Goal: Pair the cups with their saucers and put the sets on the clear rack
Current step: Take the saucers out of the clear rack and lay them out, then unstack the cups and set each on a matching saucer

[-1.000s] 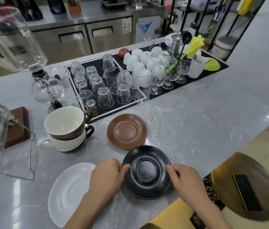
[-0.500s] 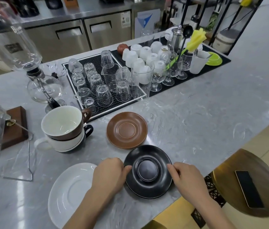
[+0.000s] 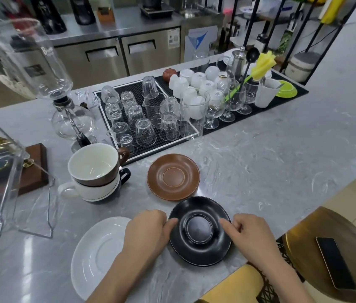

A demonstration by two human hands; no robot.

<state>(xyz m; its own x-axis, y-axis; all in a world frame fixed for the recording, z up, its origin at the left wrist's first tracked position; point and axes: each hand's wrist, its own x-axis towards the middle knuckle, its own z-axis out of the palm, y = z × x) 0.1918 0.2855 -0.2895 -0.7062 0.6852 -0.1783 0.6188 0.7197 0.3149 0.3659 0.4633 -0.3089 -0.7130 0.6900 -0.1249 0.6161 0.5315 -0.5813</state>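
Two hands, left hand (image 3: 145,235) and right hand (image 3: 250,235), pinch opposite rims of an upturned matte black ceramic saucer (image 3: 199,248) near the grey marble counter's (image 3: 260,171) front edge.
Just beyond sits a round brown saucer (image 3: 173,177); a white saucer (image 3: 98,254) lies left; the counter runs wide rightward.

Along the grey marbled counter's (image 3: 260,160) far edge, black ribbed mats (image 3: 134,88) carry upturned clear glasses (image 3: 145,132) and small white cups (image 3: 196,80) — a glass siphon brewer (image 3: 72,123) stands left of them. Off the near right corner, a dark phone (image 3: 334,262) lies on a round wooden stool (image 3: 325,224).
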